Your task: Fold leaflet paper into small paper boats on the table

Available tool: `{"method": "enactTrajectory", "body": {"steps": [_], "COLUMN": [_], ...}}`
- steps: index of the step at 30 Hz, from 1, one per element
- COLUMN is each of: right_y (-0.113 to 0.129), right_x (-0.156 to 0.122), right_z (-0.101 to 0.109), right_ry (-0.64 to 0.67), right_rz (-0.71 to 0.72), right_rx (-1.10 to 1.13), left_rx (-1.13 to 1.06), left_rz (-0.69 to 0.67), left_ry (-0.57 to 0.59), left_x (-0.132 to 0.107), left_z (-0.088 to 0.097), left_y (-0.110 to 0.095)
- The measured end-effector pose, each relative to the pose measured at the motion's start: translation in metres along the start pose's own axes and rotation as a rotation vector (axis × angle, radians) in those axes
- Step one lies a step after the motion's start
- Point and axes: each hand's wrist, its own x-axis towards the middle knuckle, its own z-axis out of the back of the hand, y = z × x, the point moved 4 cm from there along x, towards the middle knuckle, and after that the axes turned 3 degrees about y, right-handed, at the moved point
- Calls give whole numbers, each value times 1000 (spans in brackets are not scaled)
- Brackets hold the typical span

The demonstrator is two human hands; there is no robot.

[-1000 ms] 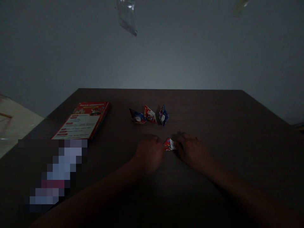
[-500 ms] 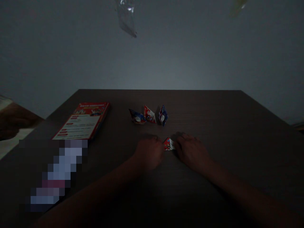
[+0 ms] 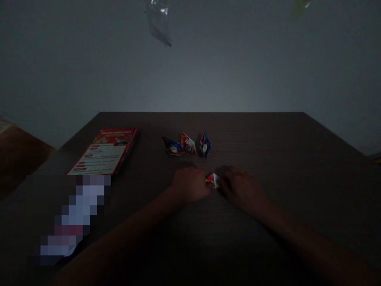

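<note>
The scene is very dim. A small folded piece of red, white and blue printed paper (image 3: 213,179) lies on the dark wooden table (image 3: 297,159). My left hand (image 3: 190,186) and my right hand (image 3: 239,187) rest on the table on either side of it, fingers curled and pinched on its edges. Three finished folded paper shapes stand in a row just beyond: a blue one (image 3: 172,146), a red and white one (image 3: 187,143) and another blue one (image 3: 205,144).
A red and white printed booklet (image 3: 102,152) lies flat at the left of the table. A blurred-out patch (image 3: 70,216) covers something at the near left. A clear plastic bag (image 3: 159,22) hangs on the grey wall above.
My left hand has slid a little to the right, closing in on the folded paper so that less of it shows. My right hand has barely moved.
</note>
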Motion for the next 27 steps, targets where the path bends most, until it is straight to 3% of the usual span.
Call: {"method": "enactTrajectory", "body": {"steps": [7, 12, 27], "right_y": [-7, -11, -20], "right_x": [1, 5, 8], "right_z": [1, -2, -4], "right_ry": [22, 73, 196], "right_rz": [36, -13, -48], "right_rx": [101, 140, 134], "left_rx": [-32, -34, -74], "left_rz": [22, 9, -19], "left_ry": [14, 13, 59], "left_x": [1, 2, 0], "left_z": [2, 1, 2], "left_y": [1, 1, 10]}}
